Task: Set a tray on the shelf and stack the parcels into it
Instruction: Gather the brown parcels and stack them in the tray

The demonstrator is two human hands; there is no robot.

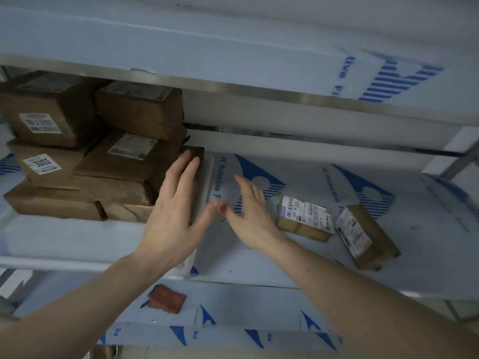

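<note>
A pale tray (pixel 208 174) lies on the middle shelf (pixel 337 268), its right rim showing beside a stack of several brown parcels (pixel 103 156) with white labels. My left hand (pixel 173 211) is open, its fingers resting flat against the right end of the stack. Just to the right, my right hand (pixel 248 208) hovers open above the shelf, holding nothing. Two loose parcels lie on the shelf to the right: a small labelled one (pixel 305 218) and a tilted one (pixel 365 239).
The upper shelf edge (pixel 259 94) overhangs the stack closely. A reddish-brown object (pixel 167 299) lies on the lower shelf. A metal upright (pixel 456 161) stands at the far right. The shelves wear blue-printed protective film.
</note>
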